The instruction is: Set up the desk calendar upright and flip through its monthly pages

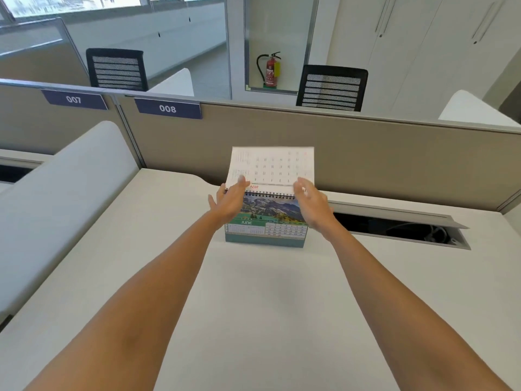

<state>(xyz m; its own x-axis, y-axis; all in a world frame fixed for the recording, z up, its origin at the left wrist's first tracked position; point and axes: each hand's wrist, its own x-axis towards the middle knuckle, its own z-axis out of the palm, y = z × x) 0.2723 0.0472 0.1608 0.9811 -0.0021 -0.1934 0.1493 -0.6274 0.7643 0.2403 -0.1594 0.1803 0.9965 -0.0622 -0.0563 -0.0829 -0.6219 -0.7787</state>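
The desk calendar point(265, 227) stands upright on the white desk point(253, 306), its front showing a mountain picture and the JUNE grid. One page point(272, 166) is raised straight up above the black spiral binding, its printed side upside down towards me. My left hand point(229, 200) is at the left end of the binding, fingers spread and touching the raised page's lower left edge. My right hand point(311, 203) touches the page's lower right edge, fingers extended. Neither hand closes around anything that I can see.
A beige partition point(366, 159) with labels 007 and 008 rises right behind the calendar. An open cable tray slot point(394, 227) lies in the desk to the right. A white divider panel point(64, 187) borders the left side. Black chairs and a fire extinguisher stand beyond.
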